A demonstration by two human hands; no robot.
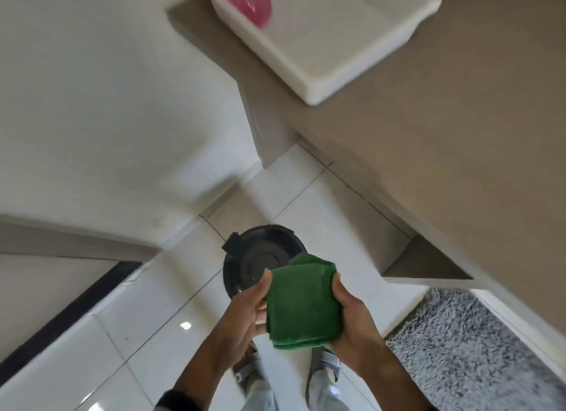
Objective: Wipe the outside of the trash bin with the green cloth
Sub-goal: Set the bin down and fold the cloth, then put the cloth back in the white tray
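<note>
A folded green cloth [303, 303] is held in front of me between both hands. My left hand [248, 306] grips its left edge with the thumb on top. My right hand [352, 315] grips its right edge. Below and beyond the cloth stands a round black trash bin [260, 257] on the white tiled floor, seen from above with its lid shut and a hinge block at its far left. The cloth hides the bin's near right part. Neither hand touches the bin.
A beige counter [444, 135] runs along the right, with a white tub [337, 43] holding a pink item [248, 0]. A grey shaggy rug [474, 349] lies at bottom right. White walls close the left. My feet stand below the cloth.
</note>
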